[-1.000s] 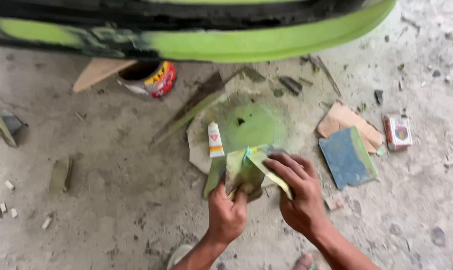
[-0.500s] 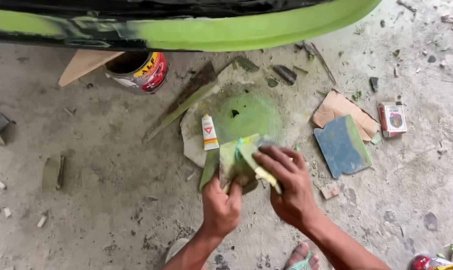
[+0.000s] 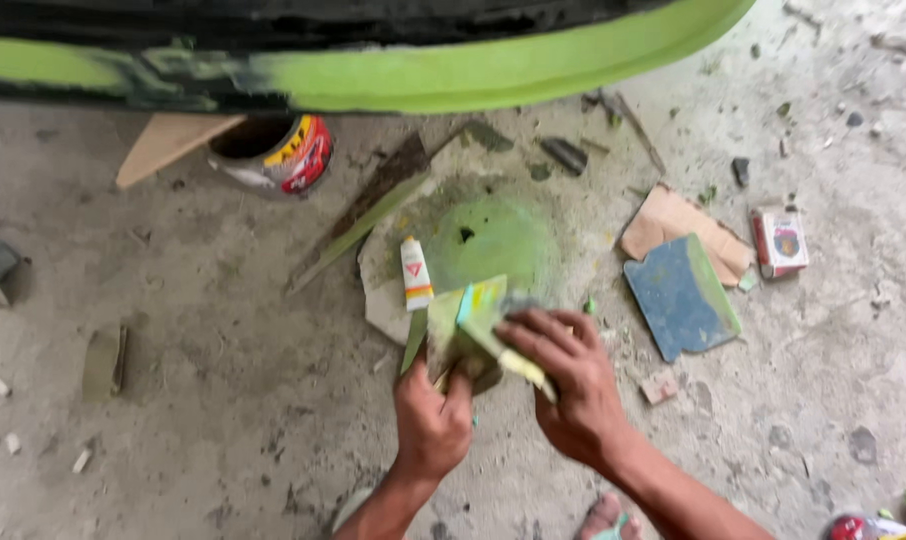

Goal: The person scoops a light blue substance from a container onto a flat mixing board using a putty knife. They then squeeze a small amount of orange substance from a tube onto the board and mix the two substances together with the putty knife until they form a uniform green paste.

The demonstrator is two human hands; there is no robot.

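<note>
Two hands w/ putty scrapers over the concrete floor (image 3: 173, 440). Left hand (image 3: 431, 425) fist-clamped on a green-smeared scraper (image 3: 451, 325), blade up. Right hand (image 3: 568, 385) fingers closed on a second scraper (image 3: 498, 335), laid across the first, touching. Small tube (image 3: 416, 272) just above-left of the grip; green mixing board (image 3: 493, 240) right behind; blue spreader (image 3: 681, 300) off to the right.

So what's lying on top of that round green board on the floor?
A small tube lies on the board, beside smeared green putty. Both hands and their scrapers cover its near edge.

Right hand (image 3: 573, 385) seemingly slightly lower
</note>
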